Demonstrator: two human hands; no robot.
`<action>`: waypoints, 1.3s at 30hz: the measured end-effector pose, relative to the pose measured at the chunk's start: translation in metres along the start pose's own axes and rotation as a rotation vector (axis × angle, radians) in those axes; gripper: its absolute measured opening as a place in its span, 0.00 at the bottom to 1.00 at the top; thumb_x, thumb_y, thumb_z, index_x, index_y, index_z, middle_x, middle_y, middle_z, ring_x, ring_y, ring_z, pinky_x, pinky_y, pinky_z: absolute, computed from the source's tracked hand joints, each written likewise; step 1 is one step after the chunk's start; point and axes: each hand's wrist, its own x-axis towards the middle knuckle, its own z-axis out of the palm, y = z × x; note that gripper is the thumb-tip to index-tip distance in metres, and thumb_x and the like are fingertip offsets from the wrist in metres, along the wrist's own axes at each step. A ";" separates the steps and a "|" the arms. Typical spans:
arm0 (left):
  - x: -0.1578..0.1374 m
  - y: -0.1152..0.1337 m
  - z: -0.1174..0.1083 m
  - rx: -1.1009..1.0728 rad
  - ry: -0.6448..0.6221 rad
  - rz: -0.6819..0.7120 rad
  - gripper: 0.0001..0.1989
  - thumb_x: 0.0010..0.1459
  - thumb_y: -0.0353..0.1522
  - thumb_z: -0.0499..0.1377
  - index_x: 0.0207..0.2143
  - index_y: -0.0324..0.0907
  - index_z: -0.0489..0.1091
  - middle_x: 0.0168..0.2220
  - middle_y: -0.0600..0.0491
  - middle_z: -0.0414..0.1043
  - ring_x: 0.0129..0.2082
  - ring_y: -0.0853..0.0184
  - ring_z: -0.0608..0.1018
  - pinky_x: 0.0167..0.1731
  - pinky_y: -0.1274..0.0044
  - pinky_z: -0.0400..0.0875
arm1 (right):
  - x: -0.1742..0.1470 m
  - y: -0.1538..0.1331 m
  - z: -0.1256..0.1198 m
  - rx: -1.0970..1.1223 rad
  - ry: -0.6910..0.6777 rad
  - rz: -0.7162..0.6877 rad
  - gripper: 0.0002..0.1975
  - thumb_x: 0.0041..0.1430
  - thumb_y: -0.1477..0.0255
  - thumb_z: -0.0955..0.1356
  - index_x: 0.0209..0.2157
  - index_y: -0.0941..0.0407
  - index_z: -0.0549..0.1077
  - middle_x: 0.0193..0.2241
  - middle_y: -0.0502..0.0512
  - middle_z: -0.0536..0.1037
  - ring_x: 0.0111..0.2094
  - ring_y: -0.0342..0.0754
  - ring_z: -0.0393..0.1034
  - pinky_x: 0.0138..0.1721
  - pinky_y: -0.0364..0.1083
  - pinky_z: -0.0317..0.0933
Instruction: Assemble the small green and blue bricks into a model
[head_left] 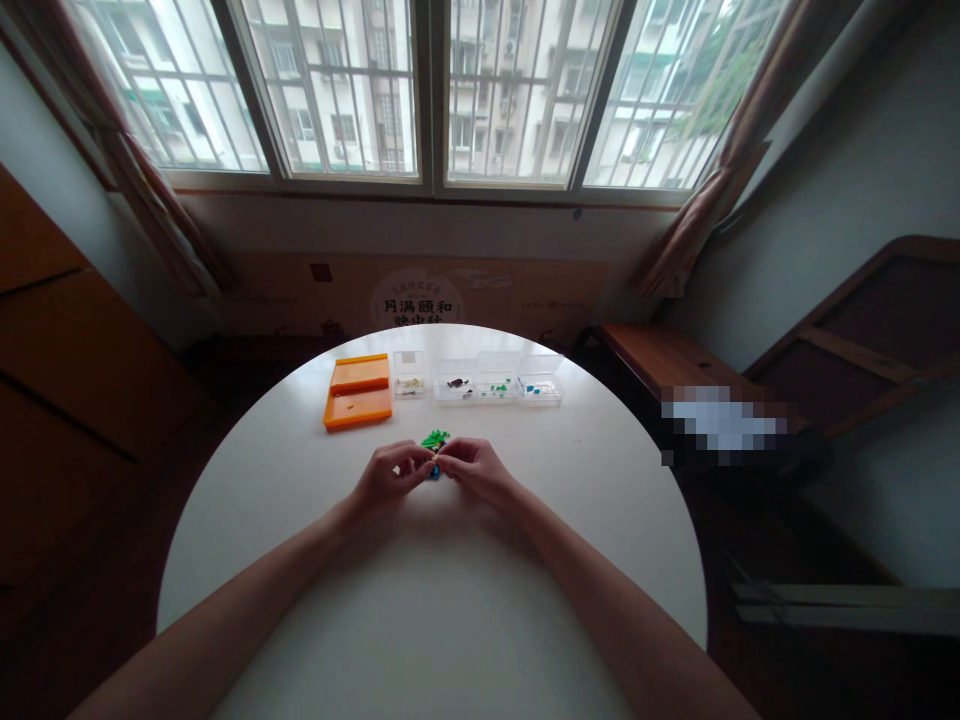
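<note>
Between my two hands is a small model of toy building bricks, bright green at the top and blue at the bottom. My left hand grips its left side, with thumb and forefinger curled in. From the other side my right hand pinches it with thumb and fingertips. A pale bit shows where the fingertips meet, but it is too small to name. The fingers cover much of the model's middle. Both hands are low over the round white table.
Behind the hands, an orange tray lies at the left. Right of it stand clear plastic boxes: one with pale pieces, others with dark, green and blue pieces. A brown wooden bench is beyond the table's right edge.
</note>
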 end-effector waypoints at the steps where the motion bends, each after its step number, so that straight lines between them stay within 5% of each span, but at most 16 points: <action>1: 0.000 0.000 0.000 0.001 -0.001 0.004 0.09 0.56 0.34 0.59 0.32 0.37 0.74 0.23 0.53 0.71 0.19 0.76 0.67 0.20 0.84 0.64 | 0.000 0.000 0.000 0.001 0.001 0.002 0.17 0.42 0.60 0.73 0.28 0.61 0.74 0.18 0.49 0.70 0.19 0.39 0.60 0.22 0.41 0.53; 39: -0.001 -0.004 0.001 0.024 0.013 0.009 0.08 0.56 0.33 0.58 0.33 0.37 0.74 0.23 0.53 0.70 0.19 0.76 0.68 0.20 0.84 0.63 | 0.003 0.007 -0.002 -0.016 0.006 -0.027 0.16 0.43 0.62 0.73 0.29 0.61 0.74 0.19 0.49 0.71 0.20 0.39 0.61 0.21 0.40 0.54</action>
